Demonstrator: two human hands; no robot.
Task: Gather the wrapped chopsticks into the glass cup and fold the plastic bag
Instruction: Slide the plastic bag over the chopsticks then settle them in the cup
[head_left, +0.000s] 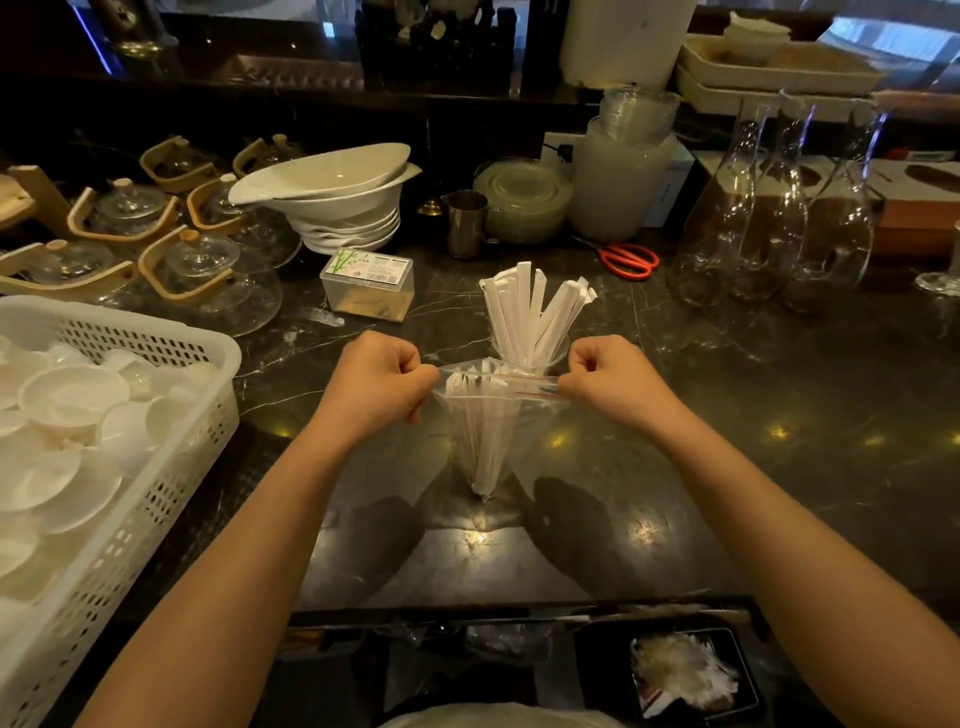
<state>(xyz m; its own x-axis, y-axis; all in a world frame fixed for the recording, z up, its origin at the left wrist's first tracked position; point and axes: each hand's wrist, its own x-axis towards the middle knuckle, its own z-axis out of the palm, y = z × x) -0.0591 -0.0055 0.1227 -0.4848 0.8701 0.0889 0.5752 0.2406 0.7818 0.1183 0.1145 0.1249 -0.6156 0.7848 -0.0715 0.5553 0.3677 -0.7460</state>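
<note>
Both hands, left hand (382, 382) and right hand (613, 382), pinch the top corners of the plastic bag (493, 415) holding wrapped chopsticks (485, 447); the glass cup (530, 353) stands at twelve o'clock, just behind.

A restaurant service station: stacked white bowls (337, 208), glass teapots (208, 275), carafes (769, 208) and wrapped chopsticks (535, 312) crowd the dark marble surface (779, 389).

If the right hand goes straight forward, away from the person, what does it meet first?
Probably the glass cup of wrapped chopsticks, standing just beyond and slightly left of the right hand; depth is uncertain, so it may pass beside it.
</note>
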